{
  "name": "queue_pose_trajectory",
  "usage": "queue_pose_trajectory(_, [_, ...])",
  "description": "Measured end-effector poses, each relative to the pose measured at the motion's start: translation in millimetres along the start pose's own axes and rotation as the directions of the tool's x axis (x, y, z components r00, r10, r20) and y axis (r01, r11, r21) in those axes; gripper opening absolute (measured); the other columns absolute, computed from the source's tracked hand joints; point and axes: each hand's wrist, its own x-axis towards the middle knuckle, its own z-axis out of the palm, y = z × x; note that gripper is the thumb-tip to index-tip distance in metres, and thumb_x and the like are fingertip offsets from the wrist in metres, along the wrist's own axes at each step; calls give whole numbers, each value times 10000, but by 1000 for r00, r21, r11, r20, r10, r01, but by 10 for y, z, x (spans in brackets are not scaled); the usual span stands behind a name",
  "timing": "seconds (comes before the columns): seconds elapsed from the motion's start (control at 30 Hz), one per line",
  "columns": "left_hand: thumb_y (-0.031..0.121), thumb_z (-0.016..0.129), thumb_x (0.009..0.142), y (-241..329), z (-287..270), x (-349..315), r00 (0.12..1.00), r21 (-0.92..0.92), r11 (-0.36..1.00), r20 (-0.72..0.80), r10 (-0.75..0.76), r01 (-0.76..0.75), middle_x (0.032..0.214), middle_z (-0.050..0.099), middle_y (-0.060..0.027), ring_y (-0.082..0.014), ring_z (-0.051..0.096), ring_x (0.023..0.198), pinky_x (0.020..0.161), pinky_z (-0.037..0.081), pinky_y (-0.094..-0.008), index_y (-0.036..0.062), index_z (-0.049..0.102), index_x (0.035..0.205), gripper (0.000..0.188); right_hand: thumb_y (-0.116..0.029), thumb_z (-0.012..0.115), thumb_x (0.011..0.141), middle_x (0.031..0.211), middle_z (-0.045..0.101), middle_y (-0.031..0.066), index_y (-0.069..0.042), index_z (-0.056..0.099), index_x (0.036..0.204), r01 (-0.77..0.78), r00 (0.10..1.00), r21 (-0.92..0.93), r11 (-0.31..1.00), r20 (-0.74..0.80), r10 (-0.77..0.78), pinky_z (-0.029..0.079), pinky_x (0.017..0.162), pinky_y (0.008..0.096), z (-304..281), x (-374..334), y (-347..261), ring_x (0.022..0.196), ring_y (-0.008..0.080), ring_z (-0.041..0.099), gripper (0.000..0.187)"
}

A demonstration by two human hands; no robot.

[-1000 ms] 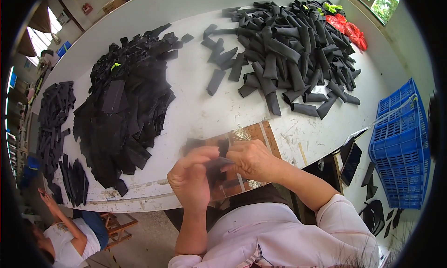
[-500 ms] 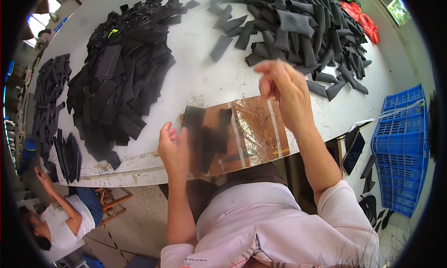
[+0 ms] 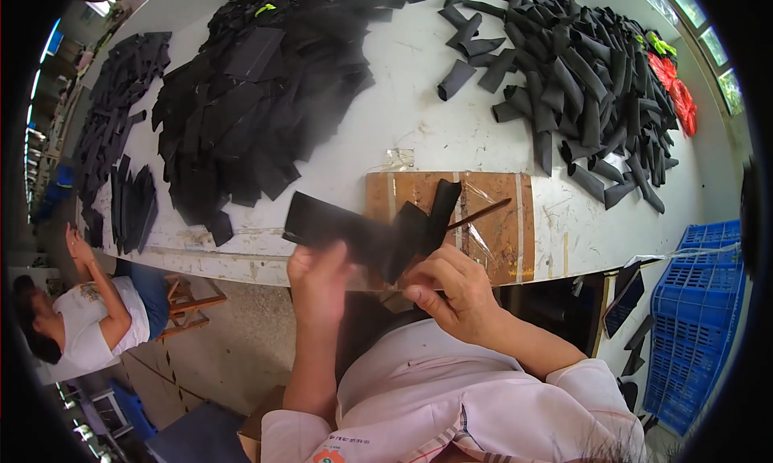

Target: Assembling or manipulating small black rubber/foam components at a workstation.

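Note:
A flat black fabric piece is raised over the near table edge, partly blurred. My left hand, smeared by motion, grips its lower edge. Curled fingers of my right hand pinch black fabric at the near right end; the fingertips partly hide the grip. Beyond them, a folded black fabric piece stands up over the brown board, overlapping the first, so I cannot tell whether they are joined. A thin dark stick lies slanted across the board, beside the folded fabric.
Flat black fabric pieces form a big pile at left, with smaller stacks beside it. Rolled black tubes are heaped at right near a red plastic bag. A blue crate stands right; a person sits left.
My right hand has come down and inward from above the table to the black fabric. The fabric has been lifted off the board between my hands. The view has shifted left.

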Motion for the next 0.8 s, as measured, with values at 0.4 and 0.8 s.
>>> queue_pose_trajectory(0.4, [65,659,723,-445,-181,-754,940,259,964,310,-140,58,703,572,0,-58,524,639,590,437,-199,1,586,893,196,-146,707,665,729,535,66,-3,574,773,-236,920,322,917,378,104,421,612,273,60,49,-54,642,172,501,223])
queue_pose_trajectory(0.8, [241,524,831,-153,-500,-545,850,-94,921,429,-305,378,881,574,-80,-118,546,782,696,434,-229,-40,516,996,325,-63,645,712,657,565,84,15,603,729,-196,917,257,946,389,84,419,561,266,50,59,-83,620,177,537,90])
